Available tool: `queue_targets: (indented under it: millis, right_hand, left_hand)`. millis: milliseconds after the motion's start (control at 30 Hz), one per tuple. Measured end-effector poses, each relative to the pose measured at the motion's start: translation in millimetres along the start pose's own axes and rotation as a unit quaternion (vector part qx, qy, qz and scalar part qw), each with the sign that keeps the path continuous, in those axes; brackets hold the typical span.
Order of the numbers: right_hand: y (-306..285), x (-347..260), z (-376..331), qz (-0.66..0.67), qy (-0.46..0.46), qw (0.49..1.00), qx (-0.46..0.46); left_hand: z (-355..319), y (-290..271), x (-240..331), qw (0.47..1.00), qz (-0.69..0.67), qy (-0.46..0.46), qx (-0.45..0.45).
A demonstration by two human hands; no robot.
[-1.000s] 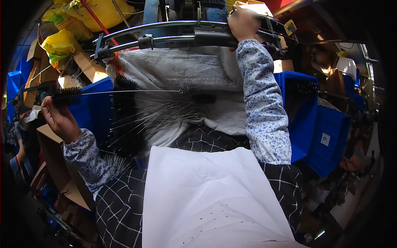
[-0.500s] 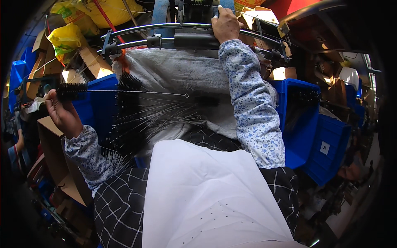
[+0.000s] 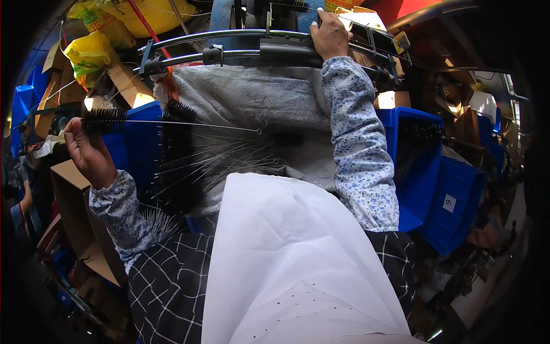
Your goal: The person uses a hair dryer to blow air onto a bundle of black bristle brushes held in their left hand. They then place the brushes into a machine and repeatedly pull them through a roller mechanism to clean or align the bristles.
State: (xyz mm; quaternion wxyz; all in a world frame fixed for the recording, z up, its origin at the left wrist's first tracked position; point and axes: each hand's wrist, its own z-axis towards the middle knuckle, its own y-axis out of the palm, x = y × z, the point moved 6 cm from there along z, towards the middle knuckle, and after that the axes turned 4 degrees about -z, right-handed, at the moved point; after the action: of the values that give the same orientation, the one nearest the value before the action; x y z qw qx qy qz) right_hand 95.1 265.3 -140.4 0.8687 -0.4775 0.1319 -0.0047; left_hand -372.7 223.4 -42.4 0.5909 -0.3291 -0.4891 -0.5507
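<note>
My left hand [image 3: 90, 156] is closed on the black bristle end of a twisted-wire brush [image 3: 103, 119]. Its thin wire stem runs right, ending in a small loop. Up at the machine, my right hand [image 3: 331, 35] grips the sliding carriage [image 3: 291, 51] on two curved-looking metal rails [image 3: 238, 54]; part of the grip is hidden behind the fingers. Another black brush [image 3: 289, 5] lies in the machine at the top edge, close to my right fingertips. Below the left-hand brush, a pile of similar wire brushes [image 3: 179, 152] rests on whitish sheeting [image 3: 246, 94].
Blue bins stand at both sides, one on the right [image 3: 409, 166] with black brushes in it. An open cardboard box [image 3: 74, 215] is at the left. Yellow bags [image 3: 91, 54] and a red pole [image 3: 143, 20] are behind. A white sheet [image 3: 298, 246] covers my lap.
My right hand and the carriage have slid right along the rails, and the brush in the machine has shifted right too. My left hand keeps its brush, almost unmoved.
</note>
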Motion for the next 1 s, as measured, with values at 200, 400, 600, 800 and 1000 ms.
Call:
queue_targets:
  millis: [200, 400, 600, 800, 1000]
  right_hand:
    - [-11, 60, 20, -0.044, 0.076, 0.991, -0.104]
    - [-24, 77, 30, -0.125, 0.019, 0.970, -0.207]
    - [-104, 48, -55, 0.271, 0.083, 0.864, -0.417]
    - [-96, -118, -89, 0.415, -0.118, 0.812, -0.394]
    - [-68, -70, -46, 0.188, 0.009, 0.978, -0.087]
  left_hand:
    - [3, 4, -8, 0.999, -0.023, -0.032, -0.016]
    - [5, 44, -27, 0.990, -0.024, -0.099, -0.095]
    - [-10, 89, -36, 0.965, -0.094, -0.165, -0.182]
    - [-59, 163, -58, 0.898, -0.157, -0.235, -0.338]
    - [-39, 106, -75, 0.881, 0.246, -0.114, -0.386]
